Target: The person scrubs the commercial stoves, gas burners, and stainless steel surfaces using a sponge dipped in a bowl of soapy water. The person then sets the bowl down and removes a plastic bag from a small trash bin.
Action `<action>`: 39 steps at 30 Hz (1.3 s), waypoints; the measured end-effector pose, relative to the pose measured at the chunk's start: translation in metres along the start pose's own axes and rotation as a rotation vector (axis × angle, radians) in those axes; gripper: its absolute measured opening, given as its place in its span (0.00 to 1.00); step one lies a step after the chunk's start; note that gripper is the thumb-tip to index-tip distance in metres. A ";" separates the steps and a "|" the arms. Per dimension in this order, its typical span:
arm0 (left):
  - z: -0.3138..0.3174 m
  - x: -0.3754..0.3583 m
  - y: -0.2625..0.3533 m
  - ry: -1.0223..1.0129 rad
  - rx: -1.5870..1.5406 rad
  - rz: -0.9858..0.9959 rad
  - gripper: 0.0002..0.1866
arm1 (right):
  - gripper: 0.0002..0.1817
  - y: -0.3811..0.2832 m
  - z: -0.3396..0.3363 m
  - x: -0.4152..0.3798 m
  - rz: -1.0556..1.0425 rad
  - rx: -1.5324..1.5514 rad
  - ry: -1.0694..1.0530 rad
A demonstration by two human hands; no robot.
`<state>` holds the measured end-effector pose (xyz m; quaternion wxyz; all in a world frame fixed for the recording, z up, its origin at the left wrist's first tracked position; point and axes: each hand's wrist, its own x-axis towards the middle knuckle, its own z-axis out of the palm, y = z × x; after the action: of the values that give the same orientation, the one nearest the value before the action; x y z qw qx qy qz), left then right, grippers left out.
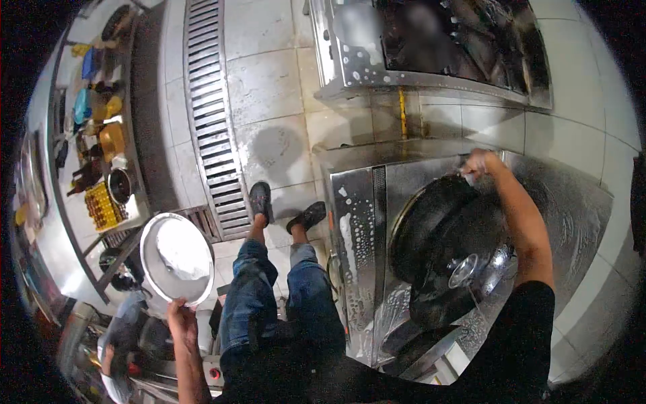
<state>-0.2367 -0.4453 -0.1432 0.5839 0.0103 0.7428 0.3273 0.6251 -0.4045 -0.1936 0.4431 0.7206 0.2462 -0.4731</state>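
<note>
My left hand (pixel 182 318) is closed on the rim of a white basin (pixel 153 264), which is held out to the left of my legs, its inside tilted toward me. My right hand (pixel 483 163) is closed at the far edge of a large black wok (pixel 431 222), where its handle end is mostly hidden by the fingers. The wok lies over a wet steel counter (pixel 572 215). Inside it, toward me, is a small shiny round piece like a ladle bowl (pixel 463 271). Soap foam (pixel 350 242) streaks the steel to the left of the wok.
A foam-spotted stove unit (pixel 431 79) stands beyond the counter. A floor drain grate (pixel 210 114) runs along the tiles. On the left, a shelf holds a yellow crate (pixel 105 207), a pot (pixel 120 185) and bottles. A person's sleeve (pixel 124 337) shows at lower left.
</note>
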 end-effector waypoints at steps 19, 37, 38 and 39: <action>-0.001 0.001 0.075 -0.210 0.156 0.089 0.17 | 0.20 -0.113 0.082 -0.029 0.299 0.411 0.716; -0.027 0.031 0.110 -0.430 0.164 0.073 0.18 | 0.23 -0.221 0.162 -0.046 0.079 1.133 1.165; -0.034 0.026 0.114 -0.377 0.194 0.082 0.21 | 0.24 -0.229 0.170 -0.025 0.041 0.962 1.024; -0.028 0.007 0.117 -0.343 0.185 0.039 0.18 | 0.25 -0.236 0.179 -0.005 -0.015 0.788 0.901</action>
<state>-0.3062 -0.3638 -0.0885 0.6919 0.1341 0.6591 0.2623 0.3575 -0.4455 -0.3133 -0.0087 0.9586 0.2209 -0.1796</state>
